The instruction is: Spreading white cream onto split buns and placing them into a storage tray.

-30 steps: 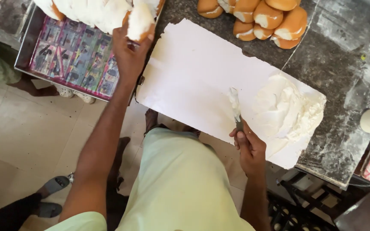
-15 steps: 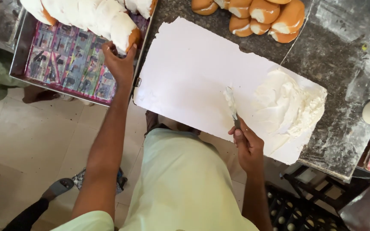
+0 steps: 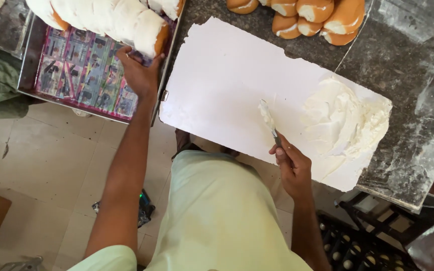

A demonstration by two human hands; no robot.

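Since the earlier frame my left hand has dropped from the buns to the tray, fingers clenched on a bun. My right hand, nearer the cream, grips the knife, blade angled up-left on the white sheet.

Left hand grips cream bun in tray; right hand holds knife w/ cream.

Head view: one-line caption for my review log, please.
Left hand grips a cream-filled bun in the tray; right hand holds a creamy knife over white paper.
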